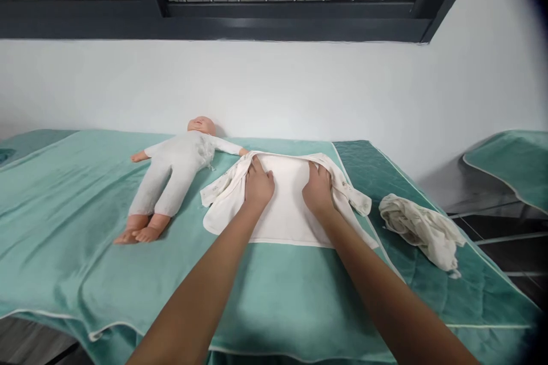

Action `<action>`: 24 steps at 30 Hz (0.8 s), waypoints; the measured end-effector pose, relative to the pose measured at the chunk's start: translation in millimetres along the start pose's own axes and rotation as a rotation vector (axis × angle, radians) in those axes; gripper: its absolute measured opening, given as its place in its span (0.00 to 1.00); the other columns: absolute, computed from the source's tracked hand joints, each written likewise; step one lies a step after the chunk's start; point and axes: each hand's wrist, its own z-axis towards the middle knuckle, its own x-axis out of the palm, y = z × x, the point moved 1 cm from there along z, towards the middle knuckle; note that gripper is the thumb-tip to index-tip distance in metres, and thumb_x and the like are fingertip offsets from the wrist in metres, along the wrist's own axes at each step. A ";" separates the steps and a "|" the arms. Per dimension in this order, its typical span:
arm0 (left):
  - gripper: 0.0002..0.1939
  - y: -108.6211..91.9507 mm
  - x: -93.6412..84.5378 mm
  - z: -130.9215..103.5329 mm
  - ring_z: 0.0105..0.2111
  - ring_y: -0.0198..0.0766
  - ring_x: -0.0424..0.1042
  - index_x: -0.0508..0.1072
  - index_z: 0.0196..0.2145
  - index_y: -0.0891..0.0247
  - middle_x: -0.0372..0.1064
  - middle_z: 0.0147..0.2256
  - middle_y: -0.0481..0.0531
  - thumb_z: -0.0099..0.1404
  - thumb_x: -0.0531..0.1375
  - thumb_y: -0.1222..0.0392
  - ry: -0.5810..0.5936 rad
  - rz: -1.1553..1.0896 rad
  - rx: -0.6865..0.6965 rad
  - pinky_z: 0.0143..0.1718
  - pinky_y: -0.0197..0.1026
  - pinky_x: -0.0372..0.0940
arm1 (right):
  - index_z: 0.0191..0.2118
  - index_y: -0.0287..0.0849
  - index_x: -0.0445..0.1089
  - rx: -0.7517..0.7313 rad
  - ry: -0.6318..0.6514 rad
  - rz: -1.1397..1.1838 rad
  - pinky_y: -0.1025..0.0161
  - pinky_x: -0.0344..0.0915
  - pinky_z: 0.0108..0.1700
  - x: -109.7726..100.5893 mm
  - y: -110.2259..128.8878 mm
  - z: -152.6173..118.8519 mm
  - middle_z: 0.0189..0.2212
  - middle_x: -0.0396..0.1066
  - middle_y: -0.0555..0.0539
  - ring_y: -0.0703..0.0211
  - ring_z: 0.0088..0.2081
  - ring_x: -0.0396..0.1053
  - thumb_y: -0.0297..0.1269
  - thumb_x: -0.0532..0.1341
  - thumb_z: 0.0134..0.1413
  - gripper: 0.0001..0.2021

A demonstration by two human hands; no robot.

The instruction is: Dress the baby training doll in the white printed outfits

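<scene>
A small white baby garment (285, 205) with patterned sleeves lies spread open on the green cover. My left hand (259, 183) is at its upper left part, fingers curled into the folded cloth near the collar. On the upper right part, my right hand (317, 185) has its fingers bent into the other front edge. Both hands look closed on the fabric, and the fingertips are partly hidden by it. To the left lies a baby doll (175, 165) in a white suit, on its back, one hand touching or close to the garment's left shoulder.
A crumpled cream cloth (422, 231) rests on the darker quilted mat (454, 291) at the right. The green cover (51, 211) spreads over the bed against a white wall. A barred window is above, and another green-covered surface (509, 162) stands at the far right.
</scene>
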 end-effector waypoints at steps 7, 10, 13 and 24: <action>0.39 8.1 13.0 18.2 0.69 0.56 0.49 0.44 0.69 0.78 0.47 0.68 0.74 0.67 0.55 0.57 -0.052 -0.160 -0.062 0.68 0.52 0.49 | 0.68 0.34 0.52 -0.083 -0.119 -0.030 0.47 0.50 0.66 6.5 -1.9 7.7 0.65 0.53 0.34 0.41 0.68 0.47 0.21 0.47 0.57 0.31; 0.36 11.4 13.1 12.3 0.69 0.54 0.49 0.48 0.68 0.76 0.49 0.67 0.73 0.68 0.53 0.57 -0.181 -0.173 0.018 0.68 0.52 0.48 | 0.69 0.34 0.49 -0.072 -0.109 -0.082 0.45 0.52 0.65 5.0 0.1 4.8 0.65 0.53 0.33 0.38 0.66 0.51 0.29 0.47 0.64 0.29; 0.33 13.0 14.6 8.8 0.68 0.55 0.52 0.50 0.67 0.76 0.52 0.66 0.74 0.69 0.51 0.57 -0.192 -0.126 0.058 0.68 0.54 0.49 | 0.69 0.33 0.49 -0.054 -0.072 -0.101 0.46 0.52 0.64 6.9 1.7 5.1 0.65 0.54 0.32 0.38 0.64 0.53 0.37 0.47 0.67 0.28; 0.35 13.1 34.4 16.4 0.72 0.53 0.37 0.47 0.70 0.71 0.40 0.71 0.67 0.72 0.48 0.51 0.014 0.048 -0.058 0.71 0.54 0.39 | 0.71 0.35 0.46 0.026 0.209 -0.062 0.46 0.45 0.67 22.5 -18.5 21.8 0.68 0.51 0.34 0.38 0.68 0.48 0.51 0.45 0.68 0.33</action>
